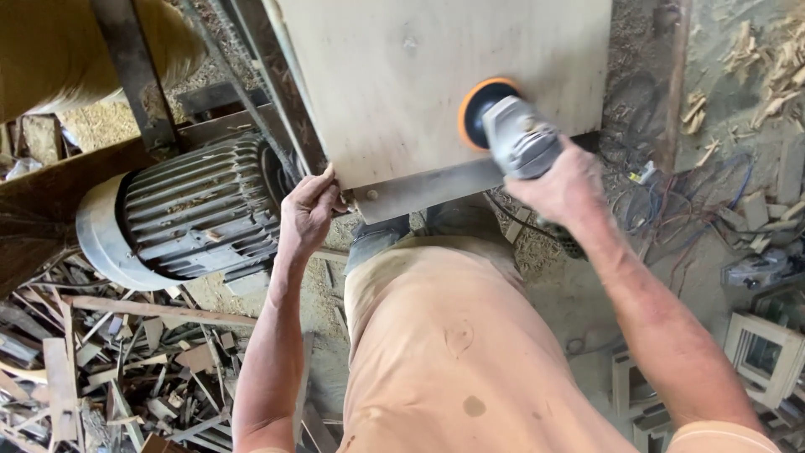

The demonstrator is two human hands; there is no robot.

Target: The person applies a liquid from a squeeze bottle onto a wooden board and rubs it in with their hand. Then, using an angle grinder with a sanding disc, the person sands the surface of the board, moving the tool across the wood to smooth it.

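Ribbed motor (197, 210) beside plywood panel (436, 80), wood scraps (109, 369) below

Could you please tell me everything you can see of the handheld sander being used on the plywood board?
The sander is a handheld power tool with a grey, metal-looking body and a round black disc edged by an orange rim. The disc lies flat against the pale plywood board, near its lower right part. The right hand grips the body from behind, hiding the rear end. The left hand does not touch it; it holds the board's lower left corner.
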